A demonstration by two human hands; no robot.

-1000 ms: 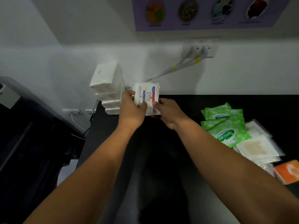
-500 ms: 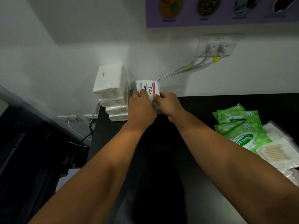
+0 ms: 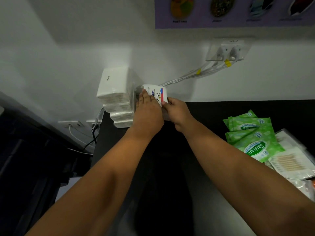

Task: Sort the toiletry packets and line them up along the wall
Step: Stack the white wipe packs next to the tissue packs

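Swabs point(image 3: 288, 163): nearest on the right, flat clear packets overlapping, and I'd say not yet sorted.
Wipes point(image 3: 254, 142): green packs fanned in a loose pile just behind the swabs, well apart from the wall, likely waiting their turn.
Surface point(image 3: 204, 120): black, running back to the wall.
Left hand point(image 3: 148, 114): fingers fairly straight, laid over the front of the soap, seemingly pressing it back and toward the tissues to square it up.
Right hand point(image 3: 177, 111): pinching the soap's right edge and steadying it so it stands.
Soap point(image 3: 159, 93): white Dove box, upright near the wall, just beside the tissues. The left hand hides whether they touch.
Tissues point(image 3: 115, 89): white packs stacked four high by the wall, probably the start of the row.
Cables point(image 3: 187, 76): white, running down the wall point(image 3: 68, 57) toward the soap.
Change: a second ago the left hand wrapped the soap. Now the soap is tucked in by the tissues and that hand lies flatter.
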